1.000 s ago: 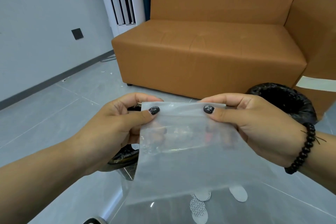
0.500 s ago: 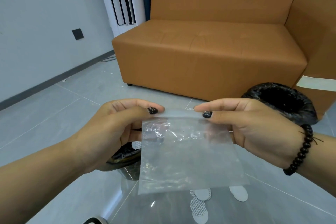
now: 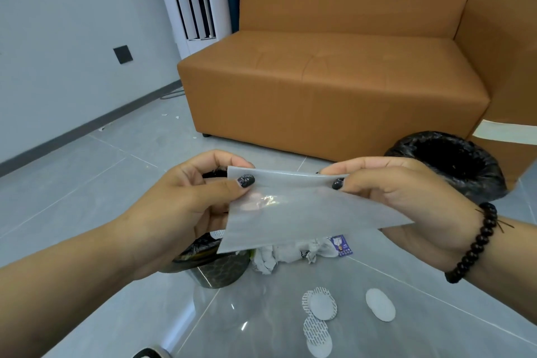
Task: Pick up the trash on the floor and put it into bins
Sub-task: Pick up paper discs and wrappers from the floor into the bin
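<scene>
left hand (image 3: 186, 206) + right hand (image 3: 398, 200) | pinch plastic bag (image 3: 305, 212) | above floor (image 3: 87, 183)

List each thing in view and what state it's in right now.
plastic bag: held up by its top edge, hanging, looks empty
left hand: pinches bag's left corner
right hand: pinches bag's right corner
black-lined bin: open
patterned bin: open, mostly hidden
crumpled paper: on floor
round pads: on floor

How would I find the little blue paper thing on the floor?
Start at the big orange leather sofa, then look down at the grey tiled floor in front of it. Just below the clear plastic bag lies a heap of crumpled white tissues. The small blue printed card sits at that heap's right edge, the only blue scrap there.
</scene>
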{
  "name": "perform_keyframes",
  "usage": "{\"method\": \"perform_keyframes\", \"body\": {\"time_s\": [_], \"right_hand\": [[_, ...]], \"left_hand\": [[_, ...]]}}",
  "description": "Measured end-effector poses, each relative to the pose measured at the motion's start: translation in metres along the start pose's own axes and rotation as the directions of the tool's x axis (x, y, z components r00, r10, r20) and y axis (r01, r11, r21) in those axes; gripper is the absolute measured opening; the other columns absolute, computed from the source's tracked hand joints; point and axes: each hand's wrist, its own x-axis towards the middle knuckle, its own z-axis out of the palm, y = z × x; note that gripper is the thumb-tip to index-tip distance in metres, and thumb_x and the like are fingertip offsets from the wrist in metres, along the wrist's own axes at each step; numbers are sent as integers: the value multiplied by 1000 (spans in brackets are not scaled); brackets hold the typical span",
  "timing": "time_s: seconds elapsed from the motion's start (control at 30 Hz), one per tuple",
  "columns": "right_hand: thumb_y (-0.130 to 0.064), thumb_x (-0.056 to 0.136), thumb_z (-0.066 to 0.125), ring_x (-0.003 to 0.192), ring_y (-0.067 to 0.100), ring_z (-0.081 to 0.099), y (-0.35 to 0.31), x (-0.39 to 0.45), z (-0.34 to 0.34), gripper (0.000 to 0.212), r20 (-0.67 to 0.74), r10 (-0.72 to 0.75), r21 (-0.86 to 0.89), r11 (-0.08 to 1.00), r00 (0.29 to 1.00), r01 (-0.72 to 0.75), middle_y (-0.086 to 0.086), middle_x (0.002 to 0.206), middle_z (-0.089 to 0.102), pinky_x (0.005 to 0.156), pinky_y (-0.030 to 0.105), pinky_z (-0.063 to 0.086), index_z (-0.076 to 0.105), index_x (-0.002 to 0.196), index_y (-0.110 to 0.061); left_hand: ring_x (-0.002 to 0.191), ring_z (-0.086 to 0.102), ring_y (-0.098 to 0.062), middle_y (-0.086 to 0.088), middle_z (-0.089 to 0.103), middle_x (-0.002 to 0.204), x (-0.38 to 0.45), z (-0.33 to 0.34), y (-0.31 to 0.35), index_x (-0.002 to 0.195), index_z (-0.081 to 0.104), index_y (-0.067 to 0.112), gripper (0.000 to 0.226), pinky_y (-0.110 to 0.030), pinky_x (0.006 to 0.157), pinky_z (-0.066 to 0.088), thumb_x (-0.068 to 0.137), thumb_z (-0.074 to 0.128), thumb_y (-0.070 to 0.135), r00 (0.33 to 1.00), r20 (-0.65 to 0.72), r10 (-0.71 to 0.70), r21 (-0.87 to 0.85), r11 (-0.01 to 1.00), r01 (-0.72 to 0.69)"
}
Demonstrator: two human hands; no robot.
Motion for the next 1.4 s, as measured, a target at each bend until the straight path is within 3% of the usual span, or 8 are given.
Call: {"method": "perform_keyframes", "body": {"time_s": [0.23, 0.47, 0.67, 0.87, 1.0, 1.07, 1.2, 1.4], "right_hand": [[5, 76, 66, 80, 24, 70, 3, -2, 3, 17, 18, -13, 7, 1000, 1000, 13, 18, 91, 73, 75, 30, 58, 72, 91, -1], [4, 79, 66, 68, 21, 68, 6, -4, 4, 14, 51, 1, -38, 999, 999, 1, 18, 88, 73, 57, 27, 57, 69, 91, -3], [11, 81, 54, 59, 21, 66, 5, -1, 2, 23, 77, 9, 79, 997, 997, -15, 20, 79, 71, 47, 22, 51, 74, 81, -1], [2, 68, 67, 66, 18, 69, 3, -4, 5, 14, 117, 6, 78, 997, 993, -15, 17, 81, 73, 54, 21, 55, 74, 80, 2], [11, 79, 62, 73, 21, 71, 6, -2, 5, 25, 61, 26, 17, 999, 998, -27, 19, 90, 73, 65, 26, 59, 68, 99, -4], [11, 81, 60, 74, 24, 71, 7, -3, 5, 27, 58, 36, 10, 999, 998, -37, 19, 91, 73, 59, 28, 60, 65, 102, -5], [11, 80, 60, 69, 23, 68, 6, -4, 5, 21, 48, 4, -40, 999, 999, -2, 17, 88, 73, 55, 30, 58, 69, 89, -5], [15, 79, 53, 67, 22, 67, 6, 2, 3, 20, 30, -8, 90, 996, 1000, 6, 23, 82, 68, 57, 24, 56, 71, 79, 6]], "left_hand": [[61, 70, -20, -16, 71, 77, 2, -4, -1, 78, 71, 11, 10, -25, 53, 56, 68, 72, 11, 1000, -28, 3, -19, 1000, -3], [66, 71, -20, -18, 73, 89, 3, -2, -4, 112, 66, 10, 38, -26, 57, 58, 75, 65, 16, 998, -54, -37, -8, 999, 36], [58, 66, -18, -12, 68, 77, 2, -2, -3, 97, 68, 11, 20, -26, 52, 56, 80, 58, 10, 998, 10, -54, -29, 998, 54], [67, 68, -23, -19, 68, 86, 7, -6, -2, 87, 73, 7, 23, -28, 55, 56, 67, 62, 6, 999, -7, -41, -101, 994, 40], [59, 68, -18, -14, 70, 77, 5, -2, -3, 90, 70, 7, 21, -25, 52, 56, 70, 66, 13, 999, -43, -22, -50, 999, 19], [59, 69, -18, -14, 72, 79, 5, -2, -5, 100, 69, 9, 30, -27, 56, 59, 70, 66, 10, 998, -48, -27, -34, 999, 25], [68, 71, -24, -23, 72, 94, 6, -3, -6, 115, 65, 8, 40, -31, 63, 60, 75, 66, 12, 997, -19, -75, -33, 997, 74], [62, 69, -25, -18, 71, 84, 5, -1, -4, 102, 66, 5, 27, -30, 61, 60, 75, 69, 9, 996, 30, -85, -68, 994, 87]]}}
